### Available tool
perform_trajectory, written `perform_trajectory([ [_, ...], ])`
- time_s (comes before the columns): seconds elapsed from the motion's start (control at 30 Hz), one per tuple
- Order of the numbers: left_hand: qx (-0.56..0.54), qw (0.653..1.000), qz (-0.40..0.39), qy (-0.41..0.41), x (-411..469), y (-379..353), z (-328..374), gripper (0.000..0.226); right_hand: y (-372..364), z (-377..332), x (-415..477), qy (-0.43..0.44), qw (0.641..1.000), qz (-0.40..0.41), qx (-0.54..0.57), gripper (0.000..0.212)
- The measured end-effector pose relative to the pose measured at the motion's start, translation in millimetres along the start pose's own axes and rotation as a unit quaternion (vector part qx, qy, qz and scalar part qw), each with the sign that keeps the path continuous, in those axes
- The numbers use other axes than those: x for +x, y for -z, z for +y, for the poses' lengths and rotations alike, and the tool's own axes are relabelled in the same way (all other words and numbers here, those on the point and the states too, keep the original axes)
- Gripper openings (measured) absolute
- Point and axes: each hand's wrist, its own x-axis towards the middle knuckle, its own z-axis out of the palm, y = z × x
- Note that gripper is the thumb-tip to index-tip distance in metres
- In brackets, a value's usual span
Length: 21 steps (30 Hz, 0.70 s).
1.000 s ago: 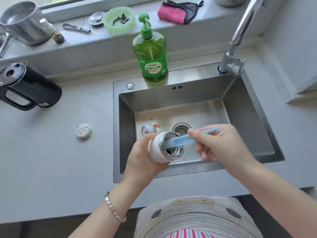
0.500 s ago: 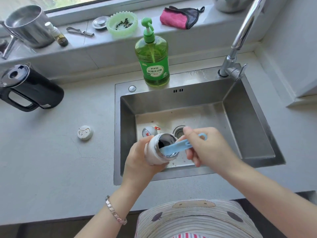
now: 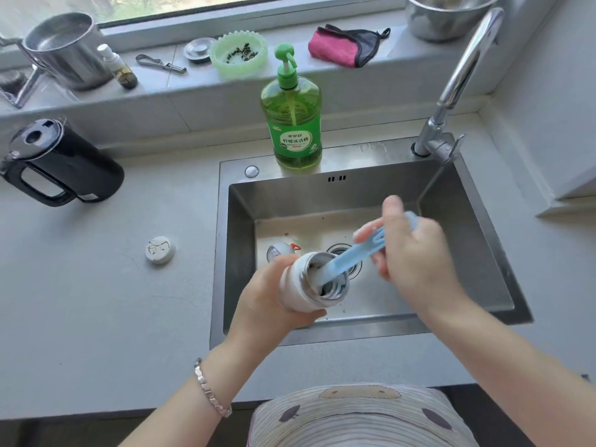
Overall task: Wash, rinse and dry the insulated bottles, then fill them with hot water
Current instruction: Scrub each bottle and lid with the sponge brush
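Two hands work over the sink. L hand wraps round the white insulated bottle and holds it tilted, open mouth up & toward the R hand. R hand grasps the blue brush by its handle, fingers curled round it. The brush's lower end goes into the bottle mouth; its head is hidden inside. Bottle is above the basin near the front edge, off the bottom.

Just beyond the L hand, on the sink floor, lies a 2nd white item w/ a red bit; bottle or lid, can't tell. Drain shows btwn the hands, partly behind the brush. Left of the L hand, on the counter, sits a small white cap; farther left & back, a black kettle. Beyond both hands a green soap bottle stands at the sink's back rim. Tap rises beyond the R hand. Bracelet on the L wrist.
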Motion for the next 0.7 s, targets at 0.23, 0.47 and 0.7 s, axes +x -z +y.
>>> perform_trajectory([
  [0.23,0.014,0.999,0.037,-0.009,1,7,-3,0.076,8,-16,-16,0.033,0.998,-0.045,-0.003,0.050],
  [0.47,0.075,0.996,0.050,-0.027,7,11,-12,0.062,-2,3,-29,0.028,0.996,-0.080,-0.021,0.051],
  [0.7,0.086,0.996,0.022,-0.017,-1,10,-7,0.064,2,8,-26,0.042,0.993,-0.097,-0.048,0.049],
])
